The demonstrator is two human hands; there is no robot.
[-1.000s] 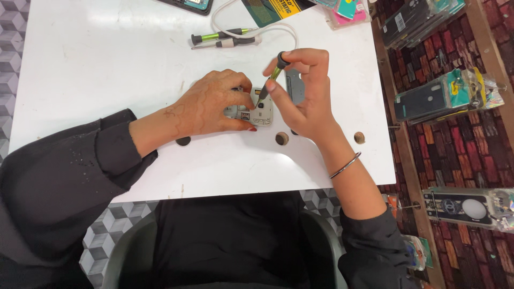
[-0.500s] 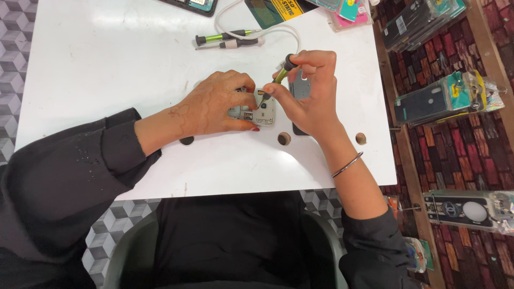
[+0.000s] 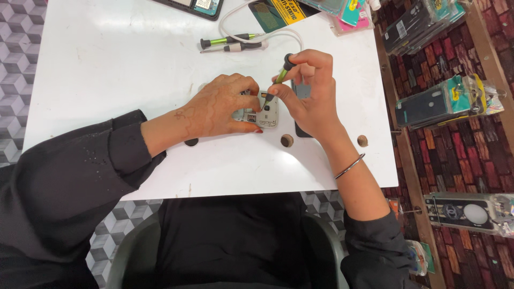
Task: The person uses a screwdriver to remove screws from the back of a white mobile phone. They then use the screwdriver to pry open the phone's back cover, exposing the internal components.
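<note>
A small grey device [image 3: 266, 113] with its cover off lies flat on the white table [image 3: 107, 69], near the middle of the front half. The left hand [image 3: 222, 107] rests over its left part, fingers curled down and pressing it to the table, so only the right end shows. The right hand [image 3: 310, 99] sits just to the right of the device and pinches a thin screwdriver [image 3: 278, 80] with a green shaft and a black cap between thumb and fingers. The screwdriver leans down to the left, its tip touching the device's top face. A dark flat piece [image 3: 302, 91] lies partly hidden under the right hand. Two more screwdrivers [image 3: 230, 43] lie farther back by a white cable [image 3: 235, 13].
</note>
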